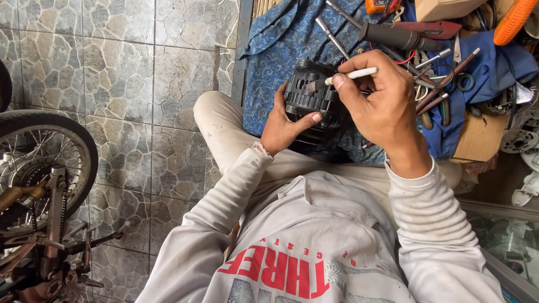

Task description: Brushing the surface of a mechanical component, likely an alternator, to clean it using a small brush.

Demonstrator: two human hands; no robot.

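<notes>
- Head view: the person sits with the legs folded, and the black ribbed motor part (310,95) is held just above the knees, in front of the blue patterned cloth (281,39).
- The step in hand seems to be cleaning or brushing the top of this part with a small brush that has a white handle (355,73); its dark tip touches the upper face of the part.
- The left hand (282,126) supports the part from the left and below. Its fingers are closed around the housing, with the thumb (307,119) laid across the near side.
- The right hand (377,98) comes from the right with the wrist bent. Its fingers pinch the brush like a pen, closed tightly on the handle.
- The next move probably calls for short, light strokes while the left hand keeps the part steady or turns it a little.
- On the far right lies a heap of tools (432,67) on blue fabric; at the left a motorcycle wheel (42,151) stands on the stone-pattern floor (129,84).
</notes>
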